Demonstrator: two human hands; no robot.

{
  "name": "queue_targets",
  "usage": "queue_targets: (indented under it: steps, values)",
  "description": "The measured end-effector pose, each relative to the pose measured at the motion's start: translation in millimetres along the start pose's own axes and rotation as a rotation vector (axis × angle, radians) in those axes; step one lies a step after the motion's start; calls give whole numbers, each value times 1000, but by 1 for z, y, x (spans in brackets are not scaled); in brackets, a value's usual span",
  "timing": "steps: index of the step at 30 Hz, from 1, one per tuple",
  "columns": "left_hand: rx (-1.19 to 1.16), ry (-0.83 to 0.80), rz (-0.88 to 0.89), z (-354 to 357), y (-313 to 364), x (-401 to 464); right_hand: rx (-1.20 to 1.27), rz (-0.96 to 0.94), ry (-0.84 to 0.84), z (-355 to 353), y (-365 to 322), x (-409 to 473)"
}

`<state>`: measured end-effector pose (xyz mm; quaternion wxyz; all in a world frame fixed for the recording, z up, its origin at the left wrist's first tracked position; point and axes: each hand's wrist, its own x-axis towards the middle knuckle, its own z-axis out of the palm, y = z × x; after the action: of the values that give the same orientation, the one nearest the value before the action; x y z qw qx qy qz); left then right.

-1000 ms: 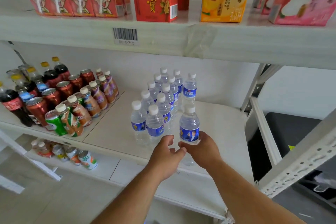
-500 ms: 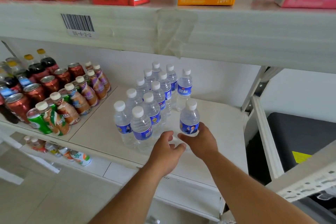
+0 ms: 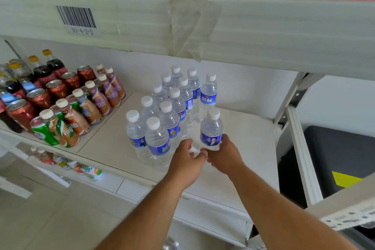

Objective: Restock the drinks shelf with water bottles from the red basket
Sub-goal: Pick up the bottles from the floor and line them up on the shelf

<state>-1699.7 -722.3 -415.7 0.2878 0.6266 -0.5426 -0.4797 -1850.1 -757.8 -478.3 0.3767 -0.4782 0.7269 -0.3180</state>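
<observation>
Your right hand [image 3: 224, 155] is gripping a clear, white-capped water bottle [image 3: 211, 130] upright on the shelf [image 3: 249, 148], now deeper than before; your left hand [image 3: 187, 161] is touching its base, fingers curled.

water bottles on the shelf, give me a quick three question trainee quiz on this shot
1. True or false: the right hand grips the lone water bottle at its base.
2. Which sits left of the water bottle group? A) juice cartons B) cans and coffee bottles C) a red basket
3. Fill in: the caps on the water bottles are ____.

Key: 1 true; 2 B; 3 white
</observation>
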Motion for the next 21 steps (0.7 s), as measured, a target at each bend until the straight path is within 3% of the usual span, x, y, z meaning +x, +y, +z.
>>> queue_targets:
  steps: [12, 21]
  values:
    - [-28, 57, -61, 6, 12, 40, -27, -5, 37, 12, -40, 63]
    - [-49, 39, -5, 9, 27, 58, -14, 53, 42, 25, -52, 96]
